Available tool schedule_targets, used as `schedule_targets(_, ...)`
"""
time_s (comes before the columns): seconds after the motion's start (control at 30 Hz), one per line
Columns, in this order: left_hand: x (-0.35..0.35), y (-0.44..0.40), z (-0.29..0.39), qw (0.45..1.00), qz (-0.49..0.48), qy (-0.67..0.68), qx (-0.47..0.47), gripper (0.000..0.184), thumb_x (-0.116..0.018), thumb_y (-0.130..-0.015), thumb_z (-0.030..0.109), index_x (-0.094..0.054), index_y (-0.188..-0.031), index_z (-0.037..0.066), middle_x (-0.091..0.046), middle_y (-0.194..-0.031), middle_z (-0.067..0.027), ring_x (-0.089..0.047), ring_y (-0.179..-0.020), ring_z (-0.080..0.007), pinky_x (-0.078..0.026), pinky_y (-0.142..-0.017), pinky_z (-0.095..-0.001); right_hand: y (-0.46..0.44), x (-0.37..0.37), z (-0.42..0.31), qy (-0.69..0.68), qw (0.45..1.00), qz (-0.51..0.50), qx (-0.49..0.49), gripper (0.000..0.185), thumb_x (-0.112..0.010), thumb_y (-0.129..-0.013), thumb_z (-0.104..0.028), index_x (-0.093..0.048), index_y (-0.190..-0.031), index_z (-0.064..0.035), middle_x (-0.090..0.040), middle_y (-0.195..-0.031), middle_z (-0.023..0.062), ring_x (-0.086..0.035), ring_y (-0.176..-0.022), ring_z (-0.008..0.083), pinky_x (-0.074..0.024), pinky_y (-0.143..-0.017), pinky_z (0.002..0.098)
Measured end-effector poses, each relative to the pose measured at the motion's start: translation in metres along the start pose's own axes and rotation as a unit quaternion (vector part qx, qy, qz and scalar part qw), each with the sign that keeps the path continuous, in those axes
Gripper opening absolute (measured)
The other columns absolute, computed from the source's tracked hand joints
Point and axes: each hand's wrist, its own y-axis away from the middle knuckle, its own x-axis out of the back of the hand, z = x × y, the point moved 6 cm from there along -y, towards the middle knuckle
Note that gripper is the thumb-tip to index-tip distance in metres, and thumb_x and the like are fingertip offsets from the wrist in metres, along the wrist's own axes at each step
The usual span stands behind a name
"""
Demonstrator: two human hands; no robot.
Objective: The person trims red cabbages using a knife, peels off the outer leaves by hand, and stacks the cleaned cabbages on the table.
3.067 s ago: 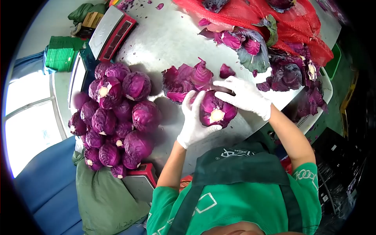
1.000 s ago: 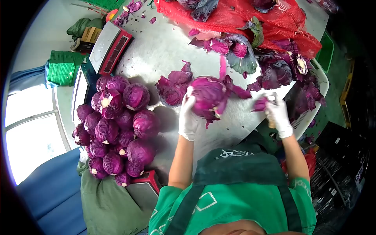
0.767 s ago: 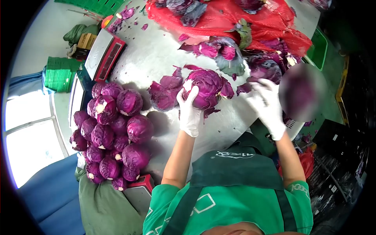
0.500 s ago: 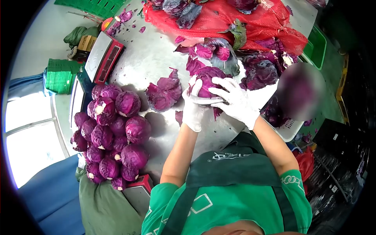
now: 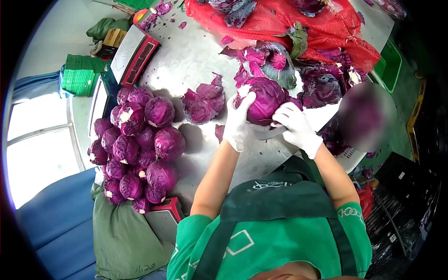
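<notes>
A purple cabbage (image 5: 265, 100) is held over the metal table, its pale cut stem turned to the upper left. My left hand (image 5: 238, 119), in a white glove, grips its left side with the thumb up near the stem. At the lower right edge of the cabbage, my gloved right hand (image 5: 296, 125) has its fingers curled against the outer leaves; whether a leaf is pinched there is partly hidden. A loose outer leaf (image 5: 204, 100) lies on the table left of my hands, and several peeled leaves (image 5: 254, 58) lie just beyond the cabbage.
Several trimmed cabbages (image 5: 140, 144) are piled at the left beside a red scale (image 5: 136, 56). A red mesh bag (image 5: 275, 28) spreads across the far side. At right stand a white basket (image 5: 351, 161) and a green crate (image 5: 389, 67). A blurred round patch covers part of the right side.
The cabbage now shows more of its smooth side, and its stem shows at upper left. My right hand has slid from its top to its lower right edge. The view has shifted slightly.
</notes>
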Motion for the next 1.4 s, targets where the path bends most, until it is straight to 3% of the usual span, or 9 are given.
schedule_targets(0.1, -0.029, 0.033, 0.048, 0.964, -0.079, 0.170, 0.189, 0.072, -0.066, -0.093, 0.043, -0.034, -0.150, 0.013, -0.044, -0.146, -0.0189, -0.054, -0.126, -0.0414, -0.054, -0.094, -0.0612, 0.059, -0.006, 0.051, 0.031, 0.995, 0.023, -0.096, 0.023, -0.076, -0.073, -0.011, -0.064, -0.090, -0.0038, -0.063, -0.088, 0.0116, -0.060, -0.092, 0.0323, -0.0499, -0.083, 0.0410)
schedule_targets(0.23, -0.019, 0.030, 0.049, 0.948, -0.122, 0.219, 0.196, 0.071, -0.059, -0.096, 0.049, -0.033, -0.150, 0.012, -0.040, -0.151, -0.0200, -0.049, -0.132, -0.0442, -0.048, -0.098, -0.0679, 0.119, 0.040, 0.119, -0.060, 0.919, 0.159, -0.357, 0.024, -0.077, -0.084, -0.020, -0.068, -0.102, -0.0060, -0.065, -0.099, 0.0103, -0.060, -0.100, 0.0320, -0.0494, -0.091, 0.0412)
schedule_targets(0.33, -0.017, 0.025, 0.041, 0.958, -0.148, 0.178, 0.172, 0.068, -0.058, -0.097, 0.046, -0.034, -0.150, 0.011, -0.041, -0.150, -0.0201, -0.049, -0.132, -0.0429, -0.048, -0.097, -0.0686, 0.083, 0.112, 0.087, 0.178, 0.912, 0.205, -0.309, 0.045, -0.079, -0.080, -0.035, -0.069, -0.116, -0.0108, -0.059, -0.125, 0.0097, -0.052, -0.119, 0.0304, -0.0477, -0.097, 0.0407)
schedule_targets(0.5, -0.010, 0.027, 0.030, 0.978, -0.139, 0.095, 0.126, 0.062, -0.056, -0.099, 0.039, -0.035, -0.148, 0.009, -0.045, -0.147, -0.0183, -0.051, -0.131, -0.0397, -0.052, -0.098, -0.0621, 0.018, 0.039, 0.056, -0.232, 0.886, 0.141, -0.377, 0.049, -0.075, -0.087, -0.040, -0.067, -0.121, -0.0048, -0.069, -0.095, 0.0104, -0.066, -0.090, 0.0225, -0.0518, -0.086, 0.0346)
schedule_targets(0.7, -0.002, 0.063, 0.043, 0.995, -0.008, -0.085, -0.056, 0.066, -0.059, -0.099, 0.023, -0.024, -0.155, 0.012, -0.044, -0.147, -0.0119, -0.053, -0.128, -0.0287, -0.055, -0.096, -0.0475, -0.004, -0.026, 0.044, -0.333, 0.855, 0.059, -0.393, 0.064, -0.066, -0.092, -0.044, -0.053, -0.138, -0.0006, -0.061, -0.120, 0.0197, -0.059, -0.102, 0.0231, -0.0469, -0.091, 0.0332)
schedule_targets(0.77, -0.013, 0.074, 0.045, 0.974, 0.021, -0.211, -0.085, 0.083, -0.073, -0.091, 0.020, -0.022, -0.155, 0.002, -0.034, -0.153, -0.0159, -0.037, -0.138, -0.0244, -0.032, -0.115, -0.0366, -0.002, -0.031, 0.039, -0.338, 0.866, 0.061, -0.364, 0.064, -0.065, -0.093, -0.042, -0.052, -0.140, -0.0006, -0.058, -0.125, 0.0216, -0.059, -0.109, 0.0257, -0.0471, -0.093, 0.0356)
schedule_targets(1.0, -0.022, 0.067, 0.045, 0.933, 0.051, -0.307, -0.182, 0.088, -0.081, -0.083, 0.021, -0.031, -0.151, 0.000, -0.036, -0.152, -0.0169, -0.039, -0.138, -0.0266, -0.031, -0.116, -0.0376, -0.001, -0.012, 0.026, -0.098, 0.924, 0.052, -0.365, 0.025, -0.059, -0.092, -0.025, -0.060, -0.107, -0.0039, -0.067, -0.080, 0.0212, -0.067, -0.077, 0.0396, -0.0534, -0.075, 0.0457)
schedule_targets(1.2, -0.010, 0.065, 0.048, 0.963, 0.055, -0.227, -0.134, 0.082, -0.078, -0.086, 0.019, -0.032, -0.152, 0.003, -0.040, -0.150, -0.0135, -0.040, -0.137, -0.0237, -0.030, -0.116, -0.0370, 0.056, -0.012, 0.086, -0.101, 0.888, 0.123, -0.432, 0.017, -0.057, -0.085, -0.013, -0.061, -0.099, -0.0041, -0.067, -0.079, 0.0191, -0.068, -0.074, 0.0369, -0.0534, -0.070, 0.0451)
schedule_targets(1.4, -0.006, 0.058, 0.054, 0.947, -0.052, -0.280, -0.149, 0.087, -0.082, -0.081, 0.020, -0.034, -0.152, 0.008, -0.036, -0.149, -0.0131, -0.037, -0.139, -0.0270, -0.029, -0.117, -0.0403, -0.013, 0.034, 0.022, -0.081, 0.950, 0.078, -0.292, 0.042, -0.068, -0.089, -0.037, -0.066, -0.119, -0.0068, -0.066, -0.106, 0.0153, -0.067, -0.090, 0.0288, -0.0545, -0.084, 0.0373)
